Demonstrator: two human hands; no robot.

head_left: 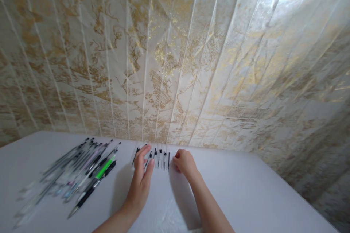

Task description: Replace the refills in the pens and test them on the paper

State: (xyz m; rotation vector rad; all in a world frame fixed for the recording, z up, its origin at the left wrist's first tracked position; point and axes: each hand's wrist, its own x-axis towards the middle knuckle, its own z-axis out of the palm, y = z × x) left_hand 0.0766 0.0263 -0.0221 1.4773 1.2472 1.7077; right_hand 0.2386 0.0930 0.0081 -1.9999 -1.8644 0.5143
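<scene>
My left hand (141, 173) is at the left part of a short row of thin black-and-clear sticks (160, 156) that look like pen parts. Its thumb and fingers are apart, and the fingers cover some of the sticks. At the right end of that row, my right hand (185, 163) has its fingers curled together near the tabletop. Whatever its fingertips may hold is hidden. To the left lies a spread of pens (90, 163), mostly clear and black, blurred toward the near side. One pen with a bright green barrel (104, 169) lies at the right of that spread.
The white table (232, 189) reaches its back edge just behind the row. Beyond it hangs a pleated white and gold curtain-like sheet (169, 61). A clear, shiny plastic piece (164, 214) shows near the front, between my forearms.
</scene>
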